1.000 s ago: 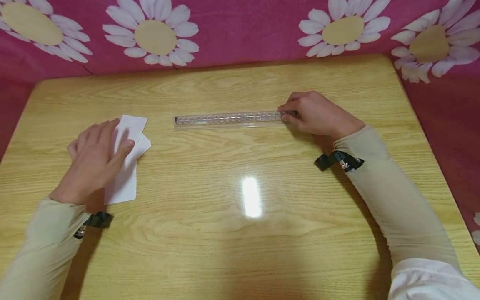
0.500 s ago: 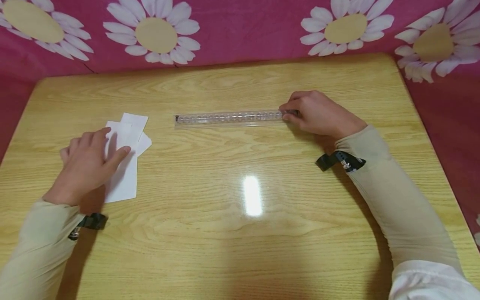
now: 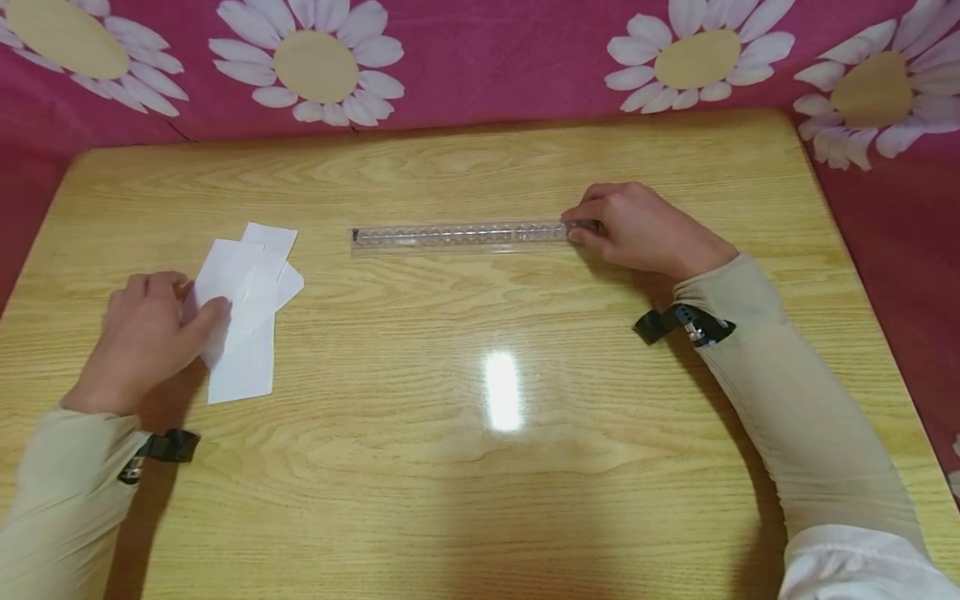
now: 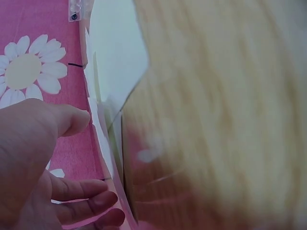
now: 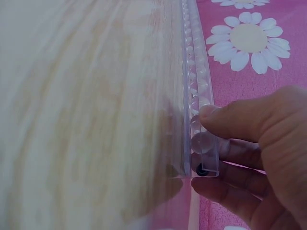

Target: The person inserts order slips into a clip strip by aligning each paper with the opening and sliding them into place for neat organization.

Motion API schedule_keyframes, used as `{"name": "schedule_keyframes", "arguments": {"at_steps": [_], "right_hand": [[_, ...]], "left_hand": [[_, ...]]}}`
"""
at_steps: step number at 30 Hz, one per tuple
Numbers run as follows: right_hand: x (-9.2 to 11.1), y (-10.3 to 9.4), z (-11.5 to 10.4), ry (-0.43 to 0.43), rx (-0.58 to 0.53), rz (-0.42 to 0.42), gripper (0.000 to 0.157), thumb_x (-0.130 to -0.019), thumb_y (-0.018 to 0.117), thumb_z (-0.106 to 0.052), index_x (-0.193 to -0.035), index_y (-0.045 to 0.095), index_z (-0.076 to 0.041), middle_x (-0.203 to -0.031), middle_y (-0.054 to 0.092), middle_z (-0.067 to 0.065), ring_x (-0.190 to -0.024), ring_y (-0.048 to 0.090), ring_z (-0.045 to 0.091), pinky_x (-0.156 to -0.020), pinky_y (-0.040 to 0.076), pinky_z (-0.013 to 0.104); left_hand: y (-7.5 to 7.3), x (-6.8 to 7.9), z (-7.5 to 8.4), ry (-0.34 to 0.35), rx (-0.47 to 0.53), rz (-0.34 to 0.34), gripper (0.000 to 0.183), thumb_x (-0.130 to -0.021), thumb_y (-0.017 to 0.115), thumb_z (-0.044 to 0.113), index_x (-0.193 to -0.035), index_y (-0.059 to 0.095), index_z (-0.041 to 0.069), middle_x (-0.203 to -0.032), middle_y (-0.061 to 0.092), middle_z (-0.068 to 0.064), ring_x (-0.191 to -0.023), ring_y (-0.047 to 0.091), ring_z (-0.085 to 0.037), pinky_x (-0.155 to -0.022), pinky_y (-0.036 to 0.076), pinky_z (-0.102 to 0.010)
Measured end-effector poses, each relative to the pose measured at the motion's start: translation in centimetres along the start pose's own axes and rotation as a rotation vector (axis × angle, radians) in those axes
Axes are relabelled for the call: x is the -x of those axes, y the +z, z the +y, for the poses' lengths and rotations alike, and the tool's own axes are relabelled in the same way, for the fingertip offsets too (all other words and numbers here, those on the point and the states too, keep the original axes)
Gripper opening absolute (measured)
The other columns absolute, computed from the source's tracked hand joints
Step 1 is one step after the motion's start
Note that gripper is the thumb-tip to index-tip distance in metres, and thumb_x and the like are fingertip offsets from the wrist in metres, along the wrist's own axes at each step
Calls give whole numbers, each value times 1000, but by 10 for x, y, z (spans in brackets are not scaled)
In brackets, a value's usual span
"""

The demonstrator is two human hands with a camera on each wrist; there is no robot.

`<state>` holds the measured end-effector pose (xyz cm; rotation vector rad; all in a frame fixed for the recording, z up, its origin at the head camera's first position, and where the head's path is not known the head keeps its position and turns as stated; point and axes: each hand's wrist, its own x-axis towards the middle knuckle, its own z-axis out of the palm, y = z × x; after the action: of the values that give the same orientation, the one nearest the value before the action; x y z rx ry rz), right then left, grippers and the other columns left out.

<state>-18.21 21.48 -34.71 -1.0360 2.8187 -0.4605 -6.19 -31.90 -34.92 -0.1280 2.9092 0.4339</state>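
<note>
A long clear plastic tube [image 3: 450,237] filled with a row of clear round beads lies across the far half of the table. My right hand [image 3: 645,229] pinches its right end between thumb and fingers; a black bead [image 5: 202,169] shows at that end in the right wrist view. To the left lie several overlapping white paper pieces [image 3: 243,358]. My left hand [image 3: 142,333] is at their left edge, its thumb over the top sheet and its fingers loosely bent. The left wrist view shows the papers [image 4: 117,48] beside the thumb; whether the fingertips touch them I cannot tell.
The wood-grain table [image 3: 420,467] has a bright glare spot [image 3: 503,392] near its middle. A pink cloth with daisies [image 3: 495,67] stands behind the far edge. Dark straps [image 3: 684,323] are worn at both wrists.
My left hand has drawn back left and nearer to me, uncovering more of the top paper. The right hand and the tube stay in place.
</note>
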Motion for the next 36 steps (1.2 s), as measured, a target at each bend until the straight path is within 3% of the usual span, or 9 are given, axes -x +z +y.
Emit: {"name": "schedule_keyframes", "arguments": {"at_steps": [5, 8, 18, 23, 28, 31, 36], "right_hand": [[1, 0, 1, -14, 1, 8, 25, -100, 67, -12, -122, 75, -2, -108, 75, 17, -86, 67, 25, -80, 57, 43], [1, 0, 1, -22, 4, 6, 25, -101, 66, -12, -122, 75, -2, -108, 74, 17, -88, 68, 25, -81, 57, 44], [1, -2, -1, -12, 7, -9, 25, -101, 65, -13, -122, 74, -1, -109, 74, 18, -88, 68, 25, -81, 57, 43], [1, -1, 0, -6, 7, -6, 25, -101, 66, -12, -122, 74, -1, -109, 74, 18, -89, 67, 26, -81, 57, 44], [1, 1, 2, -12, 5, 0, 24, -101, 66, -12, -121, 74, 0, -109, 74, 18, -90, 68, 26, -82, 58, 44], [1, 1, 2, -15, 6, 1, 24, -101, 66, -12, -121, 74, 0, -109, 74, 18, -89, 68, 26, -82, 58, 45], [1, 0, 2, -6, 3, -2, 25, -101, 66, -12, -121, 74, 0, -110, 74, 18, -91, 68, 27, -84, 58, 46]], "left_hand": [[-2, 0, -3, 5, -28, -39, 74, -106, 43, 49, -119, 46, -24, -124, 42, -44, -117, 32, -59, -105, 23, -70], [-1, 0, -4, -12, -55, -42, 76, -105, 44, 51, -119, 46, -24, -119, 43, -43, -113, 33, -57, -104, 24, -71], [1, 0, -7, -4, -73, -7, 73, -104, 52, 50, -114, 44, -23, -106, 46, -39, -103, 38, -54, -97, 23, -66], [1, -2, -3, -30, -57, 35, 68, -100, 63, 42, -117, 43, -21, -103, 47, -37, -95, 43, -50, -92, 25, -61], [-1, -3, 3, -79, -25, 68, 67, -96, 71, 39, -118, 41, -17, -95, 51, -33, -87, 47, -46, -73, 37, -44], [-3, -2, 5, -111, 7, 58, 73, -96, 71, 41, -126, 34, -14, -87, 52, -29, -75, 49, -40, -56, 38, -34], [-4, -3, 9, -112, 29, 78, 85, -94, 74, 37, -142, 23, -11, -101, 55, -38, -70, 56, -40, -52, 38, -30]]}}
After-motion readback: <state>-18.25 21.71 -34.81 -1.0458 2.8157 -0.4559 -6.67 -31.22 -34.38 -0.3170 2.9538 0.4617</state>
